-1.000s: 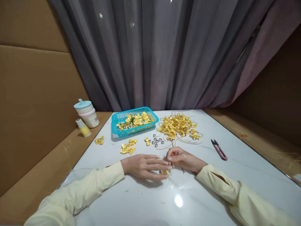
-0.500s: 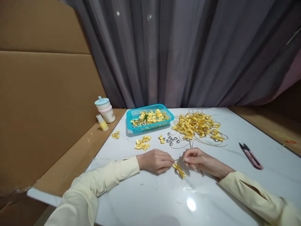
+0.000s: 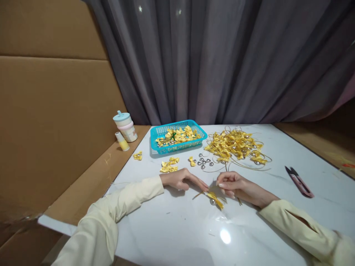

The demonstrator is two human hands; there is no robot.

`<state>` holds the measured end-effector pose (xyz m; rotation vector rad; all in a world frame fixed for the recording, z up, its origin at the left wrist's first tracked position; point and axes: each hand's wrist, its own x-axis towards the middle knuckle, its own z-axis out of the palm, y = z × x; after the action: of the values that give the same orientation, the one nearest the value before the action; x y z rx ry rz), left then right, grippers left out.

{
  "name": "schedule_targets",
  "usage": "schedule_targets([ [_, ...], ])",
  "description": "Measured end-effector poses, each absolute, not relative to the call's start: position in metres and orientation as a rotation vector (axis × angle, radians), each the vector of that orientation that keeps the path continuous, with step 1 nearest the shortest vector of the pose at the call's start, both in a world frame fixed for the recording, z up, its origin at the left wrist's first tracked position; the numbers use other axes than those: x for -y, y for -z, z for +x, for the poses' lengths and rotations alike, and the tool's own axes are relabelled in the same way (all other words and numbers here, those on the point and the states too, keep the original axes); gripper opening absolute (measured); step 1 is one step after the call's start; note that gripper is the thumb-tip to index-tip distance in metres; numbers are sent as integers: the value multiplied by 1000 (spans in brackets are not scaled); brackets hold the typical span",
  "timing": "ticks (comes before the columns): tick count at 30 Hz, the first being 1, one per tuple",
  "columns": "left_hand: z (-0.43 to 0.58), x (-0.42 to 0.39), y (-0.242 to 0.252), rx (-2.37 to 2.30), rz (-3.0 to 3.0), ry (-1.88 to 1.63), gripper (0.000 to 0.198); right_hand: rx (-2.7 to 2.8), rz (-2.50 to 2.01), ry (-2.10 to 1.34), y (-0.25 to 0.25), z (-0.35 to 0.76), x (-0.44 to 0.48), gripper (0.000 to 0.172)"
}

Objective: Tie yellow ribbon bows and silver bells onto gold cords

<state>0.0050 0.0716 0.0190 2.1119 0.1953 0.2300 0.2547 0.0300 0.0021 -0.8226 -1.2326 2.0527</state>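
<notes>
My left hand [image 3: 185, 179] has its fingers stretched out and the thumb apart, the fingertips resting at the left end of a yellow ribbon bow [image 3: 215, 199]. A silver bell [image 3: 212, 202] sits against that bow on the tabletop, and a short stretch of thin gold cord [image 3: 197, 195] sticks out to its left. Just right of the bow, my right hand [image 3: 235, 186] is closed in a pinch, thumb against forefinger, on what looks like thin cord; its tip between the fingers is hard to see. More cord shows beyond and below this hand.
A blue plastic basket [image 3: 179, 148] holds yellow bows. Right of it lies a heap of yellow bows [image 3: 233, 144] with bells and cords. Loose bells [image 3: 203, 162] and several bows [image 3: 169, 167] lie nearer. Pink thread snips [image 3: 301, 183] are at right; a cup [image 3: 127, 129] and small bottle [image 3: 122, 141] at left.
My left hand has straightened its fingers and loosened from the bow. A cord end now shows to the bow's left. My right hand keeps its pinch; the view has shifted slightly.
</notes>
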Motion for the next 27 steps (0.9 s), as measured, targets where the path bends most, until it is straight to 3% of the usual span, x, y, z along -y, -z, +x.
schedule_targets([
  [3,6,-71,-20,-207,2140,-219,45,1204,-819,-2057,-3,254,-30,15],
  [9,10,-65,-16,-274,2170,-211,29,1158,-805,-2066,-4,252,-30,16],
  [15,11,-62,-11,-288,2246,-262,36,1171,-812,-2062,-4,253,-31,17],
  [21,14,-59,-2,-216,2346,-353,21,1224,-755,-2065,-3,254,-31,16],
  [27,20,-49,-17,-297,2133,-448,25,1292,-753,-2076,-8,253,-30,14],
])
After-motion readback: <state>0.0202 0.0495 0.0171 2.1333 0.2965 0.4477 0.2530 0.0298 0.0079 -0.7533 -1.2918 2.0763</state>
